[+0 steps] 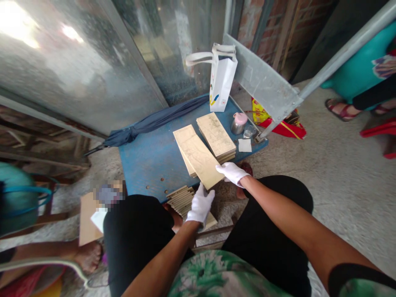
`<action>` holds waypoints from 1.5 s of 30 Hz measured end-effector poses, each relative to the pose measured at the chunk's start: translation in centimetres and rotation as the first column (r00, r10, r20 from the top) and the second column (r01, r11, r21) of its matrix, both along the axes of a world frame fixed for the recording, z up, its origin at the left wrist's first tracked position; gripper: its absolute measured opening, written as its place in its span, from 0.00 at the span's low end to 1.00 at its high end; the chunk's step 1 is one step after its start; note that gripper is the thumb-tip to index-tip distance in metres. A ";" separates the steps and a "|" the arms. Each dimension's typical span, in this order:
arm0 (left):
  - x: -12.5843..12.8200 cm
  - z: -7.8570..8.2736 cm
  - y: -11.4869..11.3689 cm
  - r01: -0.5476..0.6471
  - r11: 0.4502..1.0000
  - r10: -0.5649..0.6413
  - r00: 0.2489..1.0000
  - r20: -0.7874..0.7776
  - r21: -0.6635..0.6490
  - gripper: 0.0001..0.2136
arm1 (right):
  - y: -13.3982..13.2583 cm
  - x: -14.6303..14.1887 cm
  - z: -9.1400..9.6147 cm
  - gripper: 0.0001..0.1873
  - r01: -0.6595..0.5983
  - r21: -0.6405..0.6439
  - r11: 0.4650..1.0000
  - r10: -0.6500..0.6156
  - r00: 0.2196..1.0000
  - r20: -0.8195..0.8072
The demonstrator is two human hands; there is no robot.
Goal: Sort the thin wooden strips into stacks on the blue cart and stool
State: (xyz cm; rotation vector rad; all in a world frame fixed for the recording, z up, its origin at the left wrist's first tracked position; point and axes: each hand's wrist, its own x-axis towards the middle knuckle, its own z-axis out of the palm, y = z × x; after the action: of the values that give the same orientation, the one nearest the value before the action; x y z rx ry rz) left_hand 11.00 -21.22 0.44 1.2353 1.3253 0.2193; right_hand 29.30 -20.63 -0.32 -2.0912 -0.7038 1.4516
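Observation:
A flat, pale wooden board (201, 159) lies tilted across a short stack of like boards (183, 133) on a blue bench top. My right hand (232, 173), in a white glove, pinches its near right corner. My left hand (199, 206), gloved too, is just below its near edge, with thumb and forefinger apart; the forefinger is close to the edge, and I cannot tell whether it touches. A second stack of boards (216, 134) stands right behind. Below the bench edge, more boards (180, 200) lean in a row, partly hidden by my left hand.
On the blue bench (145, 165) are a folded dark umbrella (161, 116), a white paper bag (221, 84), a pink-lidded jar (239, 123) and a white paper square (245, 145). A metal rail (340, 55) slants at right. Other people's feet show on both sides.

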 end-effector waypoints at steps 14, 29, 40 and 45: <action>0.1 -1.7 6.8 -0.129 0.894 0.231 0.953 0.195 -0.429 0.24 | -0.7 0.3 0.0 0.16 -0.014 -0.016 1.000 0.008 0.948 -0.318; -2.9 -1.2 2.5 -0.048 0.877 0.253 0.893 0.373 -0.479 0.27 | -1.4 0.8 0.9 0.20 -0.561 -0.058 0.825 0.563 0.813 0.148; -3.3 -0.8 0.3 -0.032 0.967 0.072 0.987 0.147 -0.255 0.23 | 2.2 0.3 6.5 0.32 -0.131 0.406 0.905 0.098 0.990 0.101; -3.4 -2.2 -0.3 0.000 0.958 0.046 0.987 0.153 -0.287 0.23 | 1.9 2.4 7.2 0.14 -0.377 0.444 0.813 0.322 0.926 0.197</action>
State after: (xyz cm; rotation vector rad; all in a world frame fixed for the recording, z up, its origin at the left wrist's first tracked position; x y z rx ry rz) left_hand 7.64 -21.57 -1.78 0.9379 1.1867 0.1330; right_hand 31.73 -18.76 6.89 -1.7189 -1.4012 1.1767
